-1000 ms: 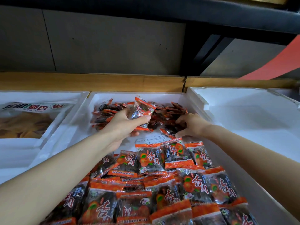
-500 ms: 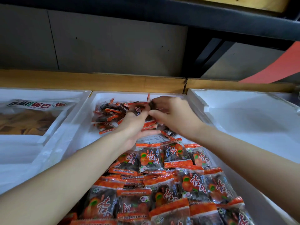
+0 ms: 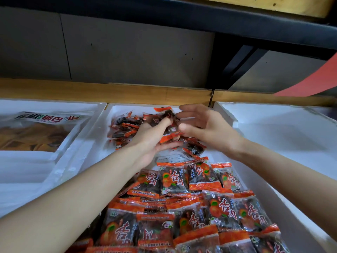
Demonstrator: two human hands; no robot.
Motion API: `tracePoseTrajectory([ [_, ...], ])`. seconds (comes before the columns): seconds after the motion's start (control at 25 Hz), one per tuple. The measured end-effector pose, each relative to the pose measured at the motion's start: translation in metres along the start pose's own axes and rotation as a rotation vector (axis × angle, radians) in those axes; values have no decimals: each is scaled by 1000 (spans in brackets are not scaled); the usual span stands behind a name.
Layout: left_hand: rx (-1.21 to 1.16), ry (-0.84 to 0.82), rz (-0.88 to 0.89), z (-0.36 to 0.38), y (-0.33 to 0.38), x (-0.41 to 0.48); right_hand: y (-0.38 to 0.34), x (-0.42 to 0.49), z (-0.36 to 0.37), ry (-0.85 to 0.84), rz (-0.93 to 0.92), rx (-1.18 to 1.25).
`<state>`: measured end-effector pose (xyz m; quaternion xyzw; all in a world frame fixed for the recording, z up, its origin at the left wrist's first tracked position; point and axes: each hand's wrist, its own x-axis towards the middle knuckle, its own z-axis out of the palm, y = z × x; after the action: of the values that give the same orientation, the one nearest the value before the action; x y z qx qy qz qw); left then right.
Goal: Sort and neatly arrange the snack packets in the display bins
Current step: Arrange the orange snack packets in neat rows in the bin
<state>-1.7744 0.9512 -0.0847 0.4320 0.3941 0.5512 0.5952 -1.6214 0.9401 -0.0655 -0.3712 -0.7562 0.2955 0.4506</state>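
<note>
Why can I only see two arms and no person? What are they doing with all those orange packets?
The camera sits on the person's head and looks down, so you see only their arms, just as they would. There is only this one view. The left hand grips a snack packet above a jumbled pile at the back of the middle white bin. The right hand is open beside it, fingers spread, holding nothing. Nearer the camera, matching packets lie in tidy rows. The bin to the left holds a big bag of yellowish snacks.
</note>
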Motion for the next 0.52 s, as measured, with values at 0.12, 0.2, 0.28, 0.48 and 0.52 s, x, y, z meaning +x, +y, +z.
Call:
tracePoseTrajectory([
  [0.12, 15, 68, 15, -8, 3, 1, 31, 9, -21, 217, 76, -206],
  [0.2, -9, 60, 29, -11, 5, -2, 58, 12, -33, 35, 174, -614],
  [0.28, -38, 50, 33, -13, 5, -5, 79, 12, -36, -306, 294, -785],
  [0.48, -10, 24, 81, -16, 4, -9, 95, 21, -31, -387, 289, -900],
  [0.52, -1, 34, 71, -17, 4, -10, 96, 24, -31, -365, 279, -926],
])
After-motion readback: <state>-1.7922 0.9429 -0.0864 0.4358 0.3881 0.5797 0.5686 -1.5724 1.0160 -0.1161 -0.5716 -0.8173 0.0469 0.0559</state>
